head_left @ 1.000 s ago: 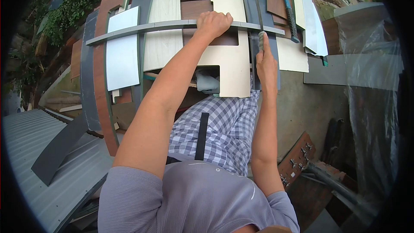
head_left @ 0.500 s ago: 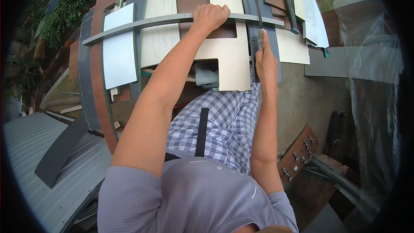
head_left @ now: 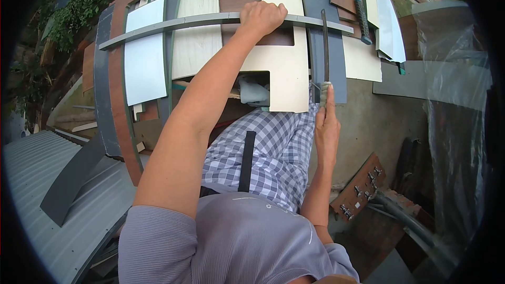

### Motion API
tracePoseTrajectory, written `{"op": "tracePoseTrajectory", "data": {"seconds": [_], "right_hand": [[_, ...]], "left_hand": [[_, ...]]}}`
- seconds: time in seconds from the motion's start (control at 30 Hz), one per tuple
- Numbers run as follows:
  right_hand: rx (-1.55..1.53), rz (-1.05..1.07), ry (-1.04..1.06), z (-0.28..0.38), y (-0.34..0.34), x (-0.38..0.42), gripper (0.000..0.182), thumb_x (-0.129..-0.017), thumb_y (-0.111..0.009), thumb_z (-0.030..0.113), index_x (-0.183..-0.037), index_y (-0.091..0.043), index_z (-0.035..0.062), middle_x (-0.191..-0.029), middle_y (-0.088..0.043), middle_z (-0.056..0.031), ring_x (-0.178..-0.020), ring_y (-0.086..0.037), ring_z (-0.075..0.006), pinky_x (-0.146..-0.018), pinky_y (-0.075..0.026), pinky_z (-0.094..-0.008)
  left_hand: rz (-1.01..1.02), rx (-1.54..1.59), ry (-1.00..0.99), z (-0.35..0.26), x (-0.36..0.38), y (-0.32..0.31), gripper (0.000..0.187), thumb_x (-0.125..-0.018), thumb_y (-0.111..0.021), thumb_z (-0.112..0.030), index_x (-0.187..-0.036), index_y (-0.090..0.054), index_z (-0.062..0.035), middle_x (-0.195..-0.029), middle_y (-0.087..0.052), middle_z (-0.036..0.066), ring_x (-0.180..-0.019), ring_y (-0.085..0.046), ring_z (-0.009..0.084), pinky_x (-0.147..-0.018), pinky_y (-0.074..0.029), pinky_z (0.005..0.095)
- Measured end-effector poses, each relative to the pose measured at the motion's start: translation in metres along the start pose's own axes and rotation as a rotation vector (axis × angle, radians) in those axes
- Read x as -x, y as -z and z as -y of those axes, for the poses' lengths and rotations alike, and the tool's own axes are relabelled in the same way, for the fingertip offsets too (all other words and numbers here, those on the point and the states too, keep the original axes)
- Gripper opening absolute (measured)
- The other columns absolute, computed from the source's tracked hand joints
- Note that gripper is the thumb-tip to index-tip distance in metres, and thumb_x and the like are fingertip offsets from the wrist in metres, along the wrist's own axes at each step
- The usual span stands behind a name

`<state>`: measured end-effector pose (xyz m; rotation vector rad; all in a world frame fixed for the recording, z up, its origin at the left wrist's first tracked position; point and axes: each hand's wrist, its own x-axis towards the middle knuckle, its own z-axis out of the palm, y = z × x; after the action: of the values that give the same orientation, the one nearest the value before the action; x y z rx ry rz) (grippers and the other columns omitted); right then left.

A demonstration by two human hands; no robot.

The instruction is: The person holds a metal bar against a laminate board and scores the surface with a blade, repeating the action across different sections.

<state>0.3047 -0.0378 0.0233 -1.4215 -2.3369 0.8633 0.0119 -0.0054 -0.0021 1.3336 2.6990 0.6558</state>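
Observation:
A long grey strip [head_left: 200, 20], marked with crosswise lines at intervals, lies across several boards. My left hand [head_left: 263, 20] is closed around it a little right of its middle, knuckles up. In my right hand [head_left: 327, 121] is a narrow saw [head_left: 325, 47] with a wrapped, pale handle; my index finger stretches along that handle. The saw's thin blade points away from me and crosses the strip near its right end, seemingly touching it. Beneath the blade lies a dark grey board [head_left: 336, 68].
A hammer [head_left: 357, 8] with a blue and black handle rests on boards at the upper right. Cream panels [head_left: 288, 79] and a white panel [head_left: 145, 52] lie under the strip. Clear plastic sheeting [head_left: 455, 126] hangs right. A brown board with metal fittings [head_left: 357, 192] leans lower right.
My right hand has drawn the saw back toward my body, so more of the blade lies on my side of the strip. My left hand keeps its grip on the strip.

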Motion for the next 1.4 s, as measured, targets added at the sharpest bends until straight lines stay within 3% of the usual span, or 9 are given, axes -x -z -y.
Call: {"op": "tracePoseTrajectory", "data": {"seconds": [0.27,0.33,0.47,0.67,0.8,1.1,1.17,1.27,1.4], "right_hand": [[0.077,-0.027,0.083,0.039,-0.013,-0.103,0.054,-0.089,-0.043,0.011,-0.141,-0.034,0.0221,-0.08,-0.062,-0.0219,-0.071,-0.059,-0.039,-0.068,-0.044,-0.0488],[0.182,-0.041,0.133,0.05,-0.016,-0.126,0.053,-0.089,-0.044,0.012,-0.141,-0.035,0.0217,-0.077,-0.061,-0.0214,-0.072,-0.06,-0.0392,-0.067,-0.043,-0.0493],[0.161,-0.018,0.131,0.041,-0.011,-0.106,0.054,-0.09,-0.044,0.012,-0.141,-0.034,0.0218,-0.077,-0.061,-0.022,-0.072,-0.06,-0.0392,-0.066,-0.043,-0.0487],[0.03,0.006,0.015,-0.002,-0.002,-0.004,0.057,-0.09,-0.044,0.009,-0.143,-0.031,0.0228,-0.08,-0.061,-0.0238,-0.071,-0.06,-0.0386,-0.065,-0.043,-0.0479],[0.043,0.072,-0.073,0.008,0.007,-0.001,0.058,-0.089,-0.044,0.007,-0.143,-0.031,0.0215,-0.077,-0.061,-0.0226,-0.068,-0.058,-0.0378,-0.065,-0.043,-0.047],[0.143,-0.075,0.185,0.043,-0.02,-0.127,0.054,-0.09,-0.041,0.012,-0.142,-0.033,0.0226,-0.069,-0.055,-0.0232,-0.059,-0.054,-0.0335,-0.062,-0.042,-0.0464],[0.155,-0.017,0.138,0.043,-0.013,-0.116,0.055,-0.089,-0.046,0.009,-0.141,-0.033,0.019,-0.078,-0.061,-0.0226,-0.072,-0.06,-0.0394,-0.066,-0.042,-0.0483],[0.069,-0.012,0.1,0.029,-0.008,-0.067,0.055,-0.09,-0.046,0.008,-0.142,-0.033,0.0205,-0.079,-0.062,-0.0221,-0.072,-0.06,-0.0397,-0.066,-0.043,-0.0486],[0.039,-0.007,0.037,-0.008,-0.002,0.007,0.057,-0.09,-0.045,0.007,-0.143,-0.032,0.0213,-0.078,-0.06,-0.0217,-0.066,-0.058,-0.0337,-0.065,-0.043,-0.0455]], "left_hand": [[0.02,-0.03,0.005,-0.004,0.0,0.002,0.052,-0.088,-0.03,-0.032,-0.07,-0.07,-0.0025,-0.076,-0.066,0.02,-0.074,-0.065,0.0343,-0.071,-0.05,0.0423],[-0.024,0.013,0.0,-0.001,-0.002,0.001,0.055,-0.087,-0.03,-0.034,-0.065,-0.066,0.0009,-0.071,-0.064,0.023,-0.069,-0.062,0.0391,-0.069,-0.049,0.0459],[0.022,-0.017,0.029,-0.003,-0.001,0.004,0.051,-0.087,-0.031,-0.032,-0.07,-0.07,-0.0026,-0.075,-0.066,0.02,-0.074,-0.065,0.0355,-0.073,-0.05,0.0417],[-0.004,0.023,0.003,0.001,-0.002,-0.002,0.054,-0.086,-0.031,-0.033,-0.065,-0.066,0.0013,-0.072,-0.064,0.023,-0.07,-0.062,0.0383,-0.069,-0.049,0.0458],[-0.035,-0.013,-0.025,0.002,-0.003,-0.003,0.054,-0.087,-0.03,-0.033,-0.065,-0.065,0.0013,-0.071,-0.064,0.023,-0.069,-0.062,0.0384,-0.069,-0.049,0.0457],[-0.027,0.0,-0.001,-0.002,-0.002,0.001,0.056,-0.088,-0.029,-0.035,-0.069,-0.067,0.0006,-0.073,-0.064,0.023,-0.072,-0.063,0.039,-0.071,-0.049,0.0461],[-0.021,0.005,-0.002,-0.001,-0.002,0.0,0.055,-0.087,-0.029,-0.035,-0.069,-0.067,0.0006,-0.072,-0.064,0.023,-0.071,-0.063,0.0389,-0.07,-0.049,0.0459],[0.002,0.016,-0.001,0.001,-0.003,0.001,0.054,-0.087,-0.029,-0.034,-0.068,-0.067,0.0008,-0.072,-0.064,0.023,-0.071,-0.063,0.0385,-0.07,-0.049,0.0455],[0.016,0.019,0.006,0.0,-0.003,0.001,0.053,-0.086,-0.03,-0.033,-0.068,-0.066,0.0014,-0.073,-0.064,0.023,-0.071,-0.063,0.038,-0.07,-0.049,0.0454]]}}
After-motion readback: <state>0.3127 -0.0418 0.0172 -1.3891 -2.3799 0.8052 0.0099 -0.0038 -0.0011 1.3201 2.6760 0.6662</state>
